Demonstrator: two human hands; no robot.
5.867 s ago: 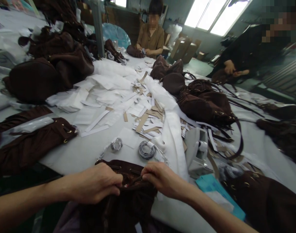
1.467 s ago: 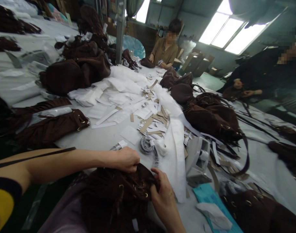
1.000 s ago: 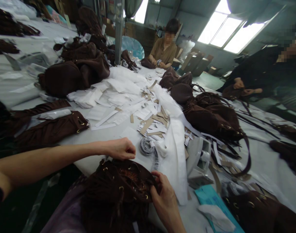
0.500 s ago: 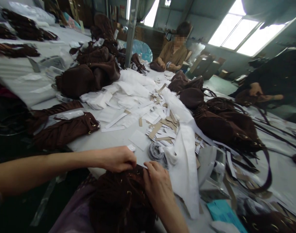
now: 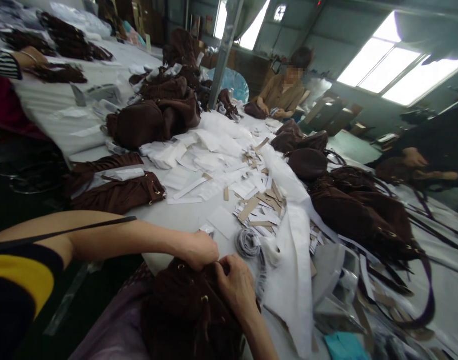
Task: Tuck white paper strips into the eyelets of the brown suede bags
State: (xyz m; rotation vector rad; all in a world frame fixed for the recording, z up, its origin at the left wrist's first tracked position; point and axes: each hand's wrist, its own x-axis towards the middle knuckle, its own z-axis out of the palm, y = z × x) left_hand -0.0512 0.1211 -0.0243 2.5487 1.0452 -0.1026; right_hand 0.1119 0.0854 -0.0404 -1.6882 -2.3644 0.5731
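Note:
A dark brown drawstring bag [image 5: 187,310] with brass eyelets rests in my lap against the table's edge. My left hand [image 5: 201,250] is closed at the bag's upper rim, its fingertips partly hidden. Close beside it, my right hand [image 5: 236,282] pinches the same rim with thumb and fingers. What lies between the fingertips is too small to make out. Just beyond my hands, a coil of grey tape [image 5: 247,242] lies on the white table [image 5: 187,215].
Paper and card strips [image 5: 264,205] lie scattered ahead, with white sheeting [image 5: 291,265] alongside. Brown bags lie in a left pile [image 5: 154,120] and a right pile [image 5: 364,215]. A tape dispenser [image 5: 336,280] stands at right. A metal post [image 5: 225,55] rises behind; co-workers [image 5: 281,95] sit around.
The view has shifted, so the table's things appear farther right and slightly lower. My hands have come closer together at the rim, and the white strip seen between them is out of sight.

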